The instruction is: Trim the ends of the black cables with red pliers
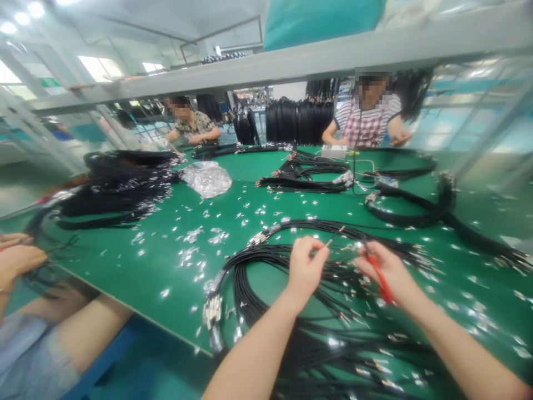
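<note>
My left hand [307,268] is closed in a pinch on a thin black cable, whose bare end sticks out past the fingertips toward the right. In my right hand [389,272] is a pair of red-handled scissors [380,276], gripped with its dark tip close to the cable end. Whether the blades touch the cable is too blurred to tell. Beneath both hands lies a coiled bundle of black cables [250,289] with stripped, coppery ends fanned out to the right. Silvery connectors [213,310] are bunched on the bundle's left side.
Small clear scraps [217,236] litter the green table [166,266]. A clear plastic bag [208,179] lies farther back, beside a heap of black cables [112,189]. More cable coils [416,211] rest at right. Two people sit opposite; another person's hands [19,255] show at left. A shelf beam [233,69] crosses overhead.
</note>
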